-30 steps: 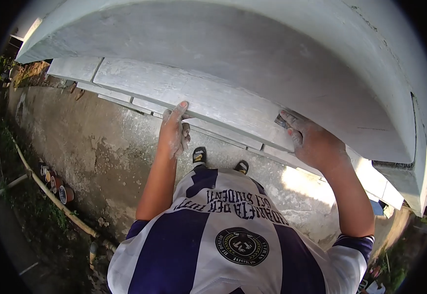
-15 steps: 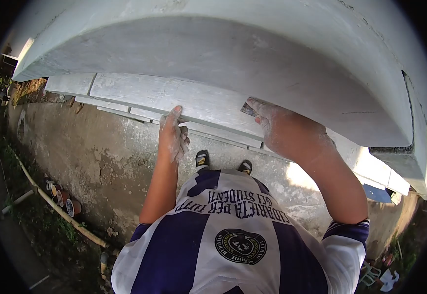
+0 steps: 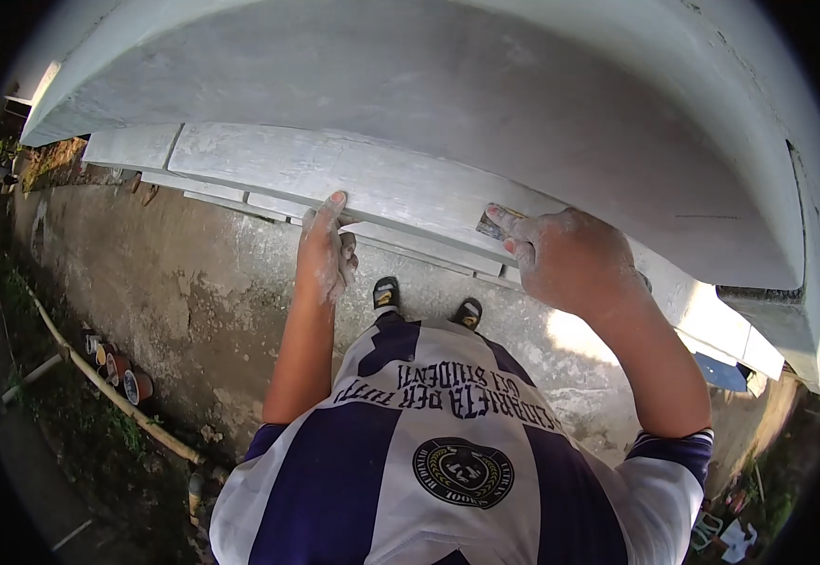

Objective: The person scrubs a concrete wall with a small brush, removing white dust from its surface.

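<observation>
- The right hand (image 3: 570,259) is pinched shut on a small scrap of sandpaper (image 3: 496,224), pressed flat against the lower edge of the white moulding band (image 3: 334,174) on the wall.
- The left hand (image 3: 323,250) isn't gripping anything — thumb up on the band's edge, fingers loosely curled under it, just bracing.
- That sandpaper looks thin, floppy and light, so I'd say fingertips spread over the back are the way to hold it; pinch one corner and it'll likely fold or slip.
- The band itself is rigid plaster or cement, dusty, probably chippy at the sharp edge.
- Count: one sandpaper piece, two hands, two sandalled feet (image 3: 427,299) — and three or so paint tins (image 3: 120,369) by the pipe (image 3: 99,381) on the ground.
</observation>
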`<state>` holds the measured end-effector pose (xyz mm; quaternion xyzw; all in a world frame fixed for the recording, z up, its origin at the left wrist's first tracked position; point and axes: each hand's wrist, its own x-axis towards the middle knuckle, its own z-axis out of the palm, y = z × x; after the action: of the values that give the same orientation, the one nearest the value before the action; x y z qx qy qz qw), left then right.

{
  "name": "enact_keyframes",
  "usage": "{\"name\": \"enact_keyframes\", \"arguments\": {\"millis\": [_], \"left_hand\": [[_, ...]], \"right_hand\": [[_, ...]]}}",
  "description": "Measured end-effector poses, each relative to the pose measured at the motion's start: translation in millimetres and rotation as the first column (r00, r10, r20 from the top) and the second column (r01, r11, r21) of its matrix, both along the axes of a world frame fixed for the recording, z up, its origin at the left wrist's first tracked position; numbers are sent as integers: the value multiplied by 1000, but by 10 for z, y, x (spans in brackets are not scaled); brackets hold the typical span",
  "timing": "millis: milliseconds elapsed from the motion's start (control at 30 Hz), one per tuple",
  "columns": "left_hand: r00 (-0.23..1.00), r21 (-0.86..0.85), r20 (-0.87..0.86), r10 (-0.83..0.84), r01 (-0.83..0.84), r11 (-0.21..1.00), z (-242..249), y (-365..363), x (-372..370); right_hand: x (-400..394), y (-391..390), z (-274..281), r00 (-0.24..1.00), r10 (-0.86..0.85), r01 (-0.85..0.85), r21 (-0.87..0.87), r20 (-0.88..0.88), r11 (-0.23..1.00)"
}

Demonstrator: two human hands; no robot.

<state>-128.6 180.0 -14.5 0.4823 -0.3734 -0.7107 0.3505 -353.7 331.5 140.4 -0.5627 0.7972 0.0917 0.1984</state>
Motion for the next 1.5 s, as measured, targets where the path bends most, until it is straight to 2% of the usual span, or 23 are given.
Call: {"name": "enact_keyframes", "arguments": {"millis": [100,200,300,400,500,600,667,800,933,1033,1133,1300,1500], "left_hand": [[1000,6,1,11,-11,1000,25,9,-3],[999,0,29,26,-26,1000,39,20,-35],[999,-10,48,25,-24,1000,37,24,-16],[998,-14,57,15,-14,1000,19,10,-25],[998,-10,61,12,-11,1000,-2,1,-11],[999,0,38,-4,4,1000,-38,-12,16],[1000,2,26,-4,4,1000,-50,-19,9],[999,-3,49,13,-13,1000,-15,-12,-4],[998,-15,52,22,-21,1000,-18,-5,-14],[998,-22,49,26,-25,999,-37,-7,-14],[999,-25,39,23,-22,999,-36,-5,-11],[998,-36,56,0,2,999,9,0,-9],[1000,-2,9,-23,23,1000,-26,-21,20]], "right_hand": [[-68,248,-124,999,53,-50,-253,6,966],[-63,136,-187,991,118,-132,-294,-65,947],[143,-292,-99,994,81,-64,-198,78,978],[427,-604,-194,984,175,-167,-226,17,960],[499,-738,-152,990,75,-73,-25,122,997],[361,-389,-177,989,85,-65,-157,122,985],[234,-84,-69,997,50,-42,-107,67,993],[-43,530,-26,998,58,-61,-218,-22,974],[-76,558,0,995,79,-91,-247,-57,965],[37,355,-16,994,84,-95,-166,-73,981],[174,92,-83,992,123,-124,-99,-16,987],[239,53,-76,997,50,-48,-30,56,998],[-57,819,-102,998,-65,63,-275,2,959]]}}
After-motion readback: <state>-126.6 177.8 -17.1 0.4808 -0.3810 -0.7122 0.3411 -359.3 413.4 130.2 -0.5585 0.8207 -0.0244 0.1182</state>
